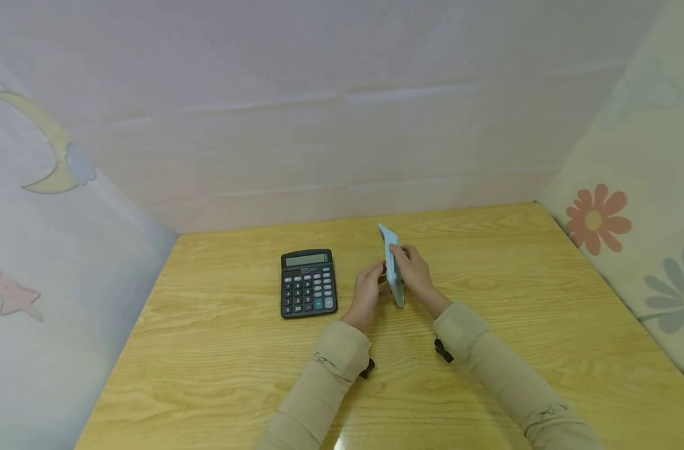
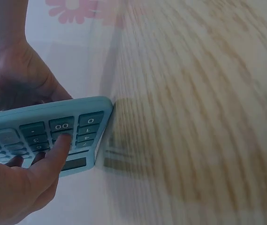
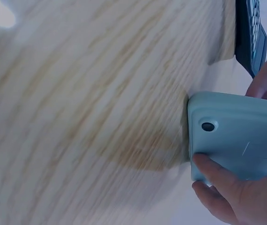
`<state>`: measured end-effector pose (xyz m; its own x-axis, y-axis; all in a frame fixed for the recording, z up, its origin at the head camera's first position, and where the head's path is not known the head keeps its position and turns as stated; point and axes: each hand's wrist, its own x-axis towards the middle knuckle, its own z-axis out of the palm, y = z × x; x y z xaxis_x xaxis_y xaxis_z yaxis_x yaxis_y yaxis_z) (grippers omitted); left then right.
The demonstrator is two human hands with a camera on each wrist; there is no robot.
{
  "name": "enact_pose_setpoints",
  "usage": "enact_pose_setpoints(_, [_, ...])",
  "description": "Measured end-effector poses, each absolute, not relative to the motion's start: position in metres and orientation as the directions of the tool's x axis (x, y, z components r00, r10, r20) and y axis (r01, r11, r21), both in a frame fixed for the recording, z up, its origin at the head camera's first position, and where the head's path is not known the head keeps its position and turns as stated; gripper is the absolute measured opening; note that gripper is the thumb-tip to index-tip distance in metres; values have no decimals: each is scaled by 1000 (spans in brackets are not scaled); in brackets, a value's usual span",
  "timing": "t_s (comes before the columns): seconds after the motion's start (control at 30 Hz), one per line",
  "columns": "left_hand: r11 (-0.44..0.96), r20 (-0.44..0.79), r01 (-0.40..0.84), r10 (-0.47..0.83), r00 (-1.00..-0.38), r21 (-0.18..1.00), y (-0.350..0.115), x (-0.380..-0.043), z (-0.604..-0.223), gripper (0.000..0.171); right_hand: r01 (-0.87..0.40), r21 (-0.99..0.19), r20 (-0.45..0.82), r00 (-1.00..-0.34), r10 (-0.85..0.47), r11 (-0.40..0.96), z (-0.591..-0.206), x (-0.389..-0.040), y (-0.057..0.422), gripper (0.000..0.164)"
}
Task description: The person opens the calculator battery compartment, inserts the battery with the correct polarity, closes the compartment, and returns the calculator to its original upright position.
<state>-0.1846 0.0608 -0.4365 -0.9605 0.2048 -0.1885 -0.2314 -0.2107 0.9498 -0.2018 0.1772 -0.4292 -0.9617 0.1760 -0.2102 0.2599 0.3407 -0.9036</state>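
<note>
A light blue calculator (image 1: 392,262) is tilted up on edge between both hands, its lower edge close over the table. My left hand (image 1: 366,290) is at its key side; in the left wrist view that hand (image 2: 30,187) lays its fingers across the keys, one fingertip at the 00 key. From the other side my right hand (image 1: 412,269) grips the calculator. The right wrist view shows the plain back of this calculator (image 3: 241,131), with a finger of my right hand (image 3: 236,192) against it.
A black calculator (image 1: 308,283) lies face up on the wooden table (image 1: 218,350), left of both hands. Behind the table rises a pale wall (image 1: 319,150). Side walls carry a moon (image 1: 49,137) and flowers (image 1: 598,219).
</note>
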Motion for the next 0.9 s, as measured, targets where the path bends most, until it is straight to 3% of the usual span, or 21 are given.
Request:
enact_pose_setpoints(0.5, [-209,-190,-230,195,-962,951,68,-183,-436,39,357,-927,-321,-914,250,116,-428,-207,172,64])
enact_pose_setpoints(0.9, [-106,-171,-190,167,-971,976,64,-182,-434,39,329,-944,-320,-909,266,-11,-434,-207,165,59])
